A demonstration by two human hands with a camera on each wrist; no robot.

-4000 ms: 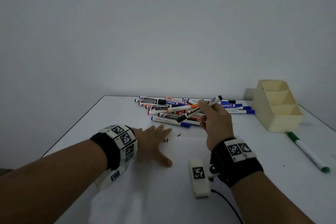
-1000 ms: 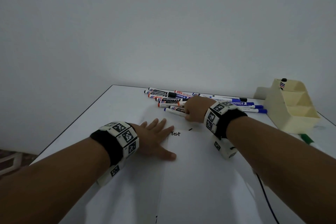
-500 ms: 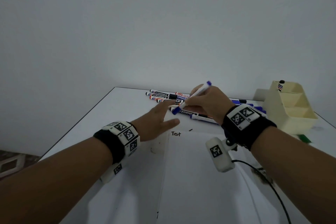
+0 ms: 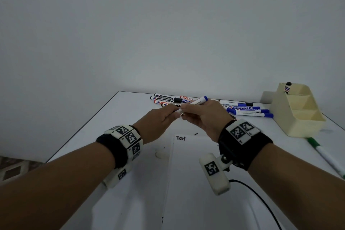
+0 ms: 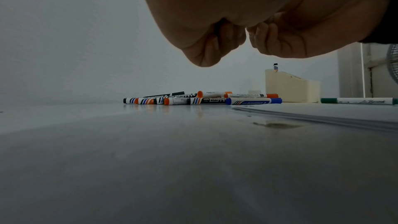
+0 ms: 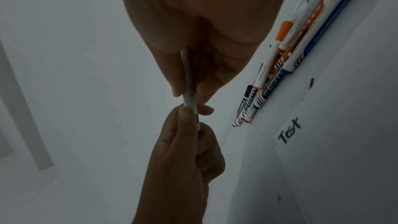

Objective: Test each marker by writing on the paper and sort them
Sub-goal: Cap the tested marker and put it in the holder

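A white marker with blue ends (image 4: 198, 102) (image 6: 188, 81) is held in the air over the table between both hands. My right hand (image 4: 202, 117) (image 6: 193, 43) grips its barrel. My left hand (image 4: 158, 121) (image 6: 183, 156) (image 5: 211, 28) pinches its near end, where the cap is hidden by the fingers. Below lies the white paper (image 4: 197, 183) (image 6: 336, 142) with "Test" written at its top. A pile of markers (image 4: 173, 100) (image 5: 193, 100) (image 6: 280, 67) lies beyond the paper, with several blue ones (image 4: 248, 111) to the right.
A cream three-compartment holder (image 4: 296, 117) (image 5: 288, 88) stands at the right with one black-capped marker (image 4: 287, 87) in its far slot. A green marker (image 4: 326, 157) (image 5: 357, 101) lies near the table's right edge. A black cable (image 4: 261, 200) trails from my right wrist.
My left hand left the paper, rose and closed on the near end of the blue marker. My right hand picked that marker from the pile and brought it nearer.
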